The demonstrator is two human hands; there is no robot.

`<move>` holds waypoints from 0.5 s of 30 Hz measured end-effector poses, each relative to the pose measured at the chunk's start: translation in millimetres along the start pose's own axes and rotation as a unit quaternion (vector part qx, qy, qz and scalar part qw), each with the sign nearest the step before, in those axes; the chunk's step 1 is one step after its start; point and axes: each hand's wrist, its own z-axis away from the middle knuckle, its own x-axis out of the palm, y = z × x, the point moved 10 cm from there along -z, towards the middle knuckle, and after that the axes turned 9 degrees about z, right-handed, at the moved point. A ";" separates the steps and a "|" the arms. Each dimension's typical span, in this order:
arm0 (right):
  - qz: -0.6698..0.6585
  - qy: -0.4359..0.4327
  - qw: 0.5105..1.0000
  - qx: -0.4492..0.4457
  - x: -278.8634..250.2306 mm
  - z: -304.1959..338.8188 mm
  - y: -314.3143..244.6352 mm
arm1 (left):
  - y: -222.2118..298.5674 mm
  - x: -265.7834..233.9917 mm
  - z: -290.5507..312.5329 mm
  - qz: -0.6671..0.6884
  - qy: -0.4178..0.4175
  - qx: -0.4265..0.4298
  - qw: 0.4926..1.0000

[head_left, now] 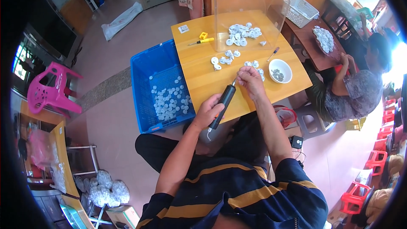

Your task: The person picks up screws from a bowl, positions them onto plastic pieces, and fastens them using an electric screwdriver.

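tabletop [199,80] (screwdriver [226,99] in left hand [207,112])

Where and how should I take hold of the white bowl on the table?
I'd pinch the rim of the white bowl on its right side, coming from the right: white parts sit close on its left. Its round, open rim should suit thumb inside, fingers outside; keep it level, as small metal pieces lie inside.

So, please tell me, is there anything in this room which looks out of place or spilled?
Only one thing, mildly: a long white sack-like bundle lies by itself on the floor at the upper left. I see no clear spill; the small metal pieces are inside the white bowl, and the blue crate stands upright.
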 end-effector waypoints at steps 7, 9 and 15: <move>0.013 0.004 1.000 0.005 -0.1 -2.5 -1.5 | 0.6 0.0 0.5 -0.013 -0.001 -0.008 1.000; 0.007 -0.019 1.000 0.004 2.0 -3.7 -1.0 | -0.8 -0.9 -0.6 -0.011 -0.002 -0.008 1.000; 0.021 -0.019 1.000 0.011 -2.6 -6.1 1.0 | -0.6 1.4 -1.9 -0.004 -0.001 -0.016 1.000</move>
